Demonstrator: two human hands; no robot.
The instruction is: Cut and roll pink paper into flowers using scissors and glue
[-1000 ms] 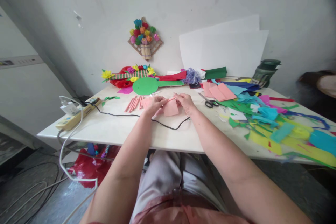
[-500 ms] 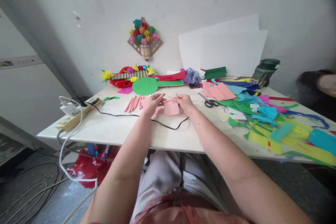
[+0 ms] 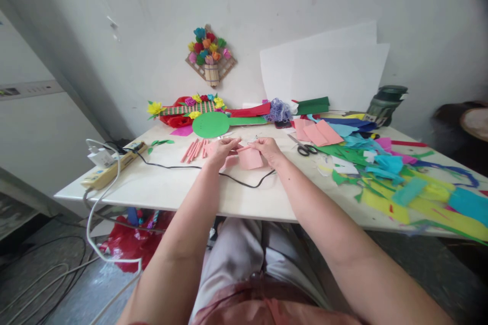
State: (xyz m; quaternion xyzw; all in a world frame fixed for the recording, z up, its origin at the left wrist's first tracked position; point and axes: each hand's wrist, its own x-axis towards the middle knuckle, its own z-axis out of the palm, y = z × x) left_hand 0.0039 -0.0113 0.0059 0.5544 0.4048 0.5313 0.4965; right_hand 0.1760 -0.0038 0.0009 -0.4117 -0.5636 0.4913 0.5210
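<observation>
A small square of pink crepe paper hangs between my hands, its upper edge looking rolled. My left hand pinches the upper left corner, thumb and fingers together. At the upper right, my right hand grips the same edge with its fingers closed. Just left of my left hand lie several rolled pink paper sticks. More pink paper rests on the table beneath my left hand, partly hidden by it. The fingertips are too small to make out fully.
A black cable crosses the table before my hands, coming from a power strip. Scissors lie to the right beside stacked pink sheets and colourful paper scraps. Behind are a green paddle-shaped piece and a bottle.
The pink paper's hanging lower part has swung slightly right and tilted. Both hands stay almost in the same place, still holding its upper edge.
</observation>
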